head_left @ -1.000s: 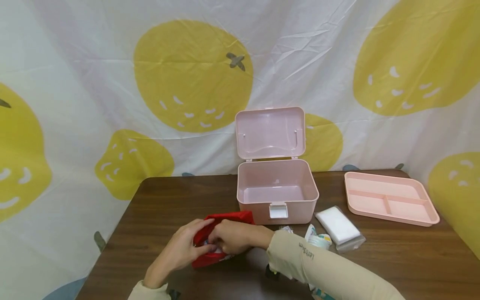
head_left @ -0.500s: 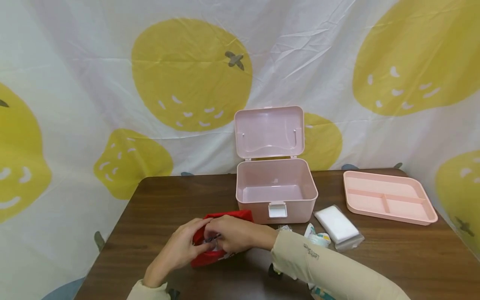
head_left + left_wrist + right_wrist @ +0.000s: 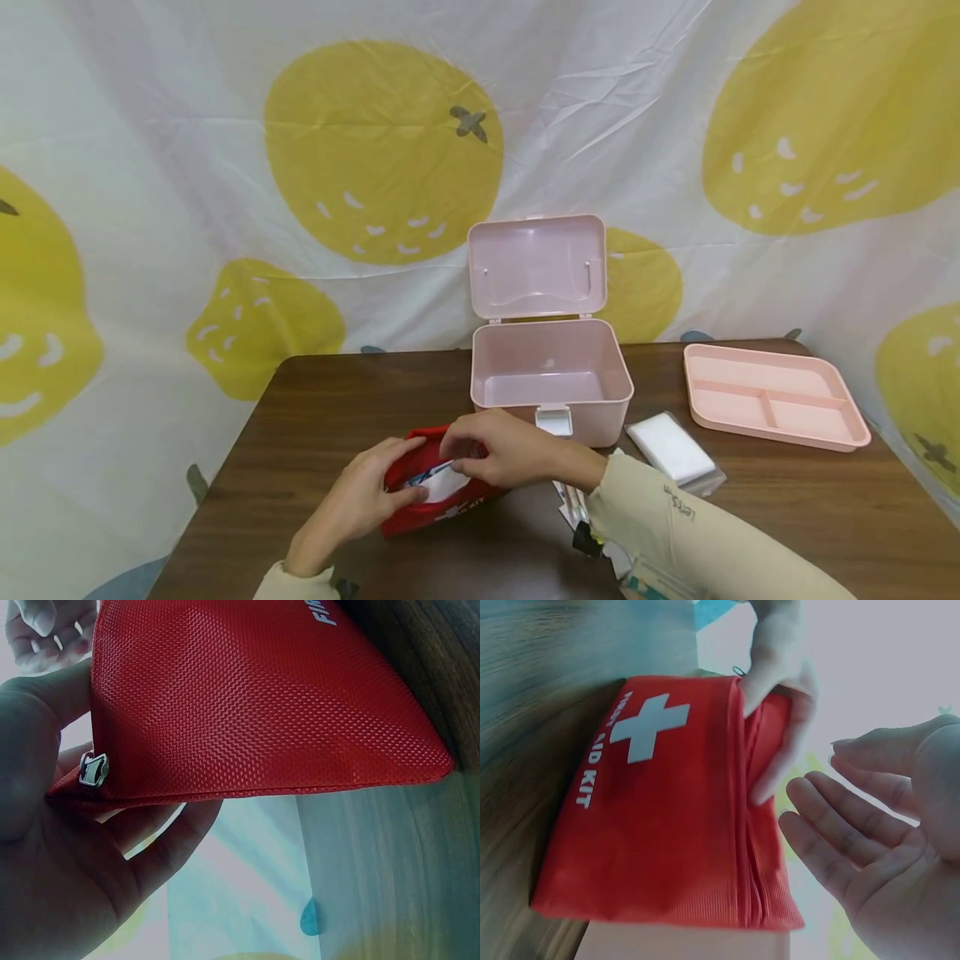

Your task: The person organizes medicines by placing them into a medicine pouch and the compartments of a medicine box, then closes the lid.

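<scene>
My left hand (image 3: 360,492) grips a red first aid pouch (image 3: 411,523) by its left end, thumb at the opening and fingers behind. In the left wrist view a metal zipper pull (image 3: 94,769) hangs beside the thumb at the pouch's corner. Unzipped, the pouch stands on the table and shows a white item (image 3: 446,483) with blue edges inside. Over the right part of the opening is my right hand (image 3: 513,450). Its fingers are loosely bent and apart in the right wrist view, with nothing between them. The pouch's front bears a white cross (image 3: 649,727).
Behind the pouch stands a pink box (image 3: 596,423) with its lid (image 3: 537,267) raised. A pink divided tray (image 3: 765,360) lies at the back right. White material in a clear bag (image 3: 670,447), thin packaged sticks (image 3: 573,502) and a teal-printed packet (image 3: 647,580) lie around my right forearm.
My right hand has come up out of the pouch and moved right, leaving the white item in the opening in view. The left hand keeps its hold on the pouch.
</scene>
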`<state>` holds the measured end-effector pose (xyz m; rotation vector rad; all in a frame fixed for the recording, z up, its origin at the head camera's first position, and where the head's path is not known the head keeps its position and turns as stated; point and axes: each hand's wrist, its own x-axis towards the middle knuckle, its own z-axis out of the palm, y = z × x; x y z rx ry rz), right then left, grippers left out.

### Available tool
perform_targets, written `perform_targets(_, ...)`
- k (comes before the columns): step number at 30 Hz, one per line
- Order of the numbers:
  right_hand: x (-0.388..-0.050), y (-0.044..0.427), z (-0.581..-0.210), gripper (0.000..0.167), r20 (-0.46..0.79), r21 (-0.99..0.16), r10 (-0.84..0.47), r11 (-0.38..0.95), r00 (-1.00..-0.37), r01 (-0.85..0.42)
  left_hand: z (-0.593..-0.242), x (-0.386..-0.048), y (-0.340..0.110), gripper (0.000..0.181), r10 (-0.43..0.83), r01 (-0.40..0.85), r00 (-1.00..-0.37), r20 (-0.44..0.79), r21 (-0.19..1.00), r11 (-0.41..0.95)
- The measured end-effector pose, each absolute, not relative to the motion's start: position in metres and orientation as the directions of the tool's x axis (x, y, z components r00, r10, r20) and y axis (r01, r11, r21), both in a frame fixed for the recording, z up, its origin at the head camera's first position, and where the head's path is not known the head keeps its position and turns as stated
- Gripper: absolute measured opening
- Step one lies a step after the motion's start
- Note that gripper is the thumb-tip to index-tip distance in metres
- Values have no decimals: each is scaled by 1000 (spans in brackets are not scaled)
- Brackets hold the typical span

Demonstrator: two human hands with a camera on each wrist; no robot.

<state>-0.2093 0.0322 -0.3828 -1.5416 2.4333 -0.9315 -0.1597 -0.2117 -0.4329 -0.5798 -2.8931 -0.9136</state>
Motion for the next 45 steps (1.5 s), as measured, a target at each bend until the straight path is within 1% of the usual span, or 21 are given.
perform_targets(5,-208,52,-383,13,222,-606,-816,313,-534,-731,-431,-159,-211,61,316,332,-940,127,552,765)
perform_targets(10,-207,69,-386,9,200,-700,-802,285,-563,-655,-431,-159,-211,61,321,346,-936,144,540,767)
perform_targets(13,-206,79,-388,9,176,-727,-798,289,-576,-623,-433,-159,-211,61,326,357,-932,156,536,765)
perform_targets(18,-204,94,-391,12,155,-739,-793,303,-589,-602,-432,-159,-211,61,328,360,-931,157,530,768)
perform_targets(23,-204,107,-393,7,175,-739,-781,298,-600,-604,-432,-159,-211,61,332,362,-930,155,528,768)
perform_targets(29,-204,123,-393,4,190,-732,-782,290,-594,-616,-431,-159,-211,62,328,351,-934,140,530,772)
perform_targets(38,-206,143,-393,7,133,-770,-770,316,-624,-554,-432,-158,-211,62,329,354,-933,144,529,771)
perform_targets(41,-207,148,-395,9,101,-785,-778,320,-619,-530,-432,-158,-211,62,332,361,-931,153,525,771)
perform_targets(45,-208,153,-396,11,62,-775,-792,345,-607,-529,-432,-159,-211,61,344,381,-924,170,512,770)
